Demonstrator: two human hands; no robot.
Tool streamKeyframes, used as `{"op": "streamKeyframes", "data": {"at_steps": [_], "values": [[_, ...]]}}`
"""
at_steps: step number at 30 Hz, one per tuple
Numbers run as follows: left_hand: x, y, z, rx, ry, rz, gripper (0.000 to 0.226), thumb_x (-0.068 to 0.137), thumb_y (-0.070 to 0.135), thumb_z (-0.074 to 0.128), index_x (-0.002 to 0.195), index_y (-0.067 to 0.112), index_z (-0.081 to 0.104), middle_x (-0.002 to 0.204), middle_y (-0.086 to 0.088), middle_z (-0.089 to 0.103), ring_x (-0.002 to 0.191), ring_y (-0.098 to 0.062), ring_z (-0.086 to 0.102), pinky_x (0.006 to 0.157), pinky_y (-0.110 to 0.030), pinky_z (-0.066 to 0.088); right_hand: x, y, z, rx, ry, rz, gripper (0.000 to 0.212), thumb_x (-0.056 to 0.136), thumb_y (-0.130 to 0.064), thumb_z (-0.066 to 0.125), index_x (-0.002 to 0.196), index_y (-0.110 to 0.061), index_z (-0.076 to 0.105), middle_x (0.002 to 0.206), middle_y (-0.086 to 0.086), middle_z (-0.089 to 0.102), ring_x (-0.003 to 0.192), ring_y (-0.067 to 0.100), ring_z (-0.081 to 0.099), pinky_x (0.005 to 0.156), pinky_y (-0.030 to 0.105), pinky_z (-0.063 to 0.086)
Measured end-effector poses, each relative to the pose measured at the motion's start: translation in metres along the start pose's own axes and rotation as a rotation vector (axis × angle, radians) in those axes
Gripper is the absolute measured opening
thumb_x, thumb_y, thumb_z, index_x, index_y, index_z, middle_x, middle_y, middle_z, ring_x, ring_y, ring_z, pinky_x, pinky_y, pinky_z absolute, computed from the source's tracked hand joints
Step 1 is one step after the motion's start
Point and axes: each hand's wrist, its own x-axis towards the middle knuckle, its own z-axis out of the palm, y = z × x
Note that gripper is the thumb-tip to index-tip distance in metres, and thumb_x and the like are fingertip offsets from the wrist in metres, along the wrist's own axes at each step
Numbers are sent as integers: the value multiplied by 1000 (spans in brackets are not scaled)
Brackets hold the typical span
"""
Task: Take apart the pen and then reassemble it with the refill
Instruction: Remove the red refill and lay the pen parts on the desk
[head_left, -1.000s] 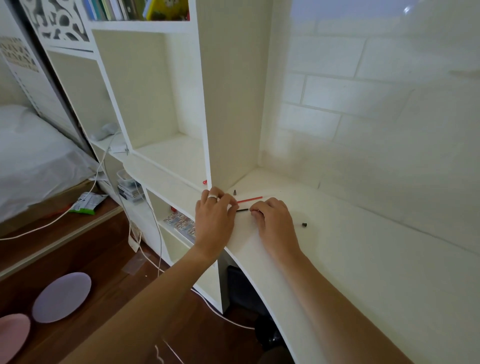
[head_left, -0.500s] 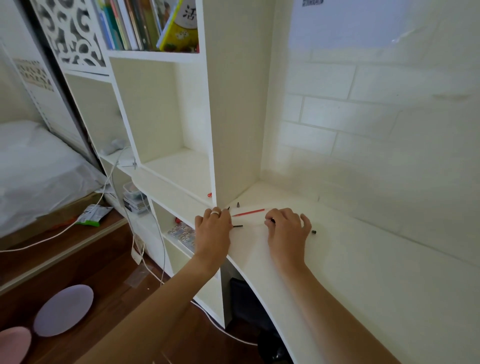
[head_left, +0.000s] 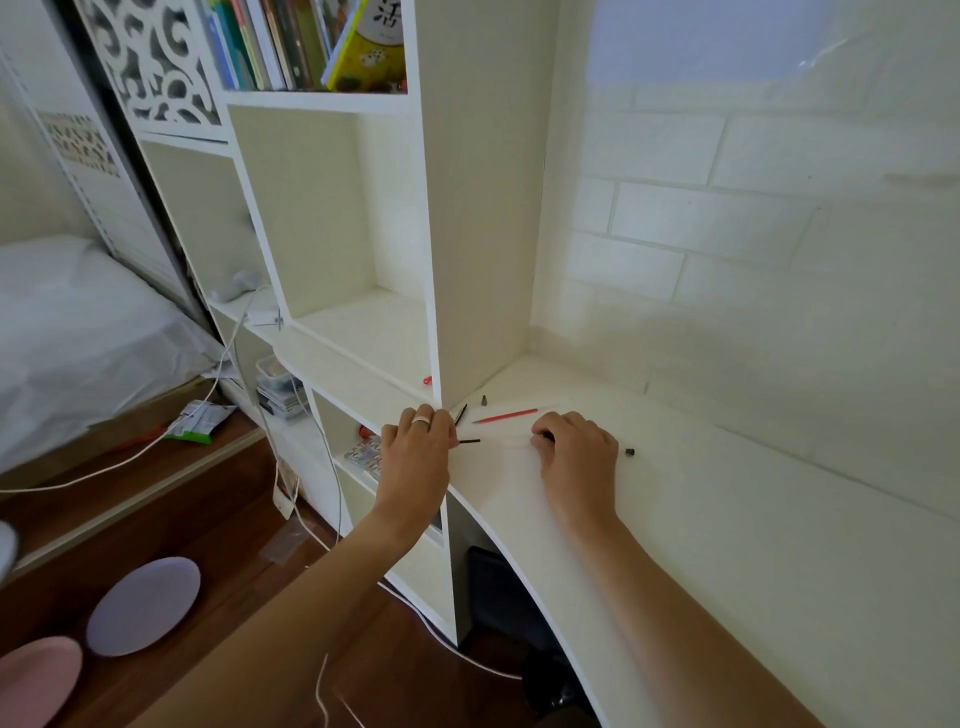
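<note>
Pen parts lie on the white desk (head_left: 727, 519) by the shelf upright. My left hand (head_left: 418, 452), wearing a ring, is curled at the desk's left edge, and a thin black refill (head_left: 469, 441) sticks out of its fingers to the right. My right hand (head_left: 576, 457) rests knuckles up, its fingertips closed on the dark end of a faint clear pen barrel (head_left: 544, 438). A red refill (head_left: 506, 415) lies just beyond the two hands. A small dark cone tip (head_left: 483, 400), a second thin black piece (head_left: 461, 414) and a small black cap (head_left: 629, 452) lie loose nearby.
The white bookshelf upright (head_left: 467, 234) stands right behind my left hand, and the brick-pattern wall (head_left: 753, 260) closes the desk's far side. A small red item (head_left: 427, 380) sits on the shelf ledge. Cables (head_left: 291, 493) hang at the left; round pads (head_left: 143, 605) lie on the wooden floor.
My hands have drawn apart: the right one slid right along the desk, and the black refill now shows beside the left one. The view tilted upward.
</note>
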Motion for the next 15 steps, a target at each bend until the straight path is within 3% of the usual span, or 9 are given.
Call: {"op": "streamKeyframes", "data": {"at_steps": [8, 15], "values": [[-2, -5, 0, -50, 5, -34, 20, 90, -4, 64, 94, 16, 64, 94, 0, 63, 90, -23, 55, 82, -35, 43, 1, 0, 1, 16, -62, -51, 13, 87, -11, 68, 85, -24, 66, 79, -6, 62, 76, 19, 55, 84, 38, 44], [-4, -15, -5, -24, -3, -9, 28, 83, -10, 67, 91, 16, 61, 92, -1, 61, 87, -22, 53, 80, -36, 49, 2, -2, 1, 32, -141, -162, 11, 91, -14, 64, 88, -24, 68, 81, -5, 64, 79, 20, 54, 79, 40, 48]]}}
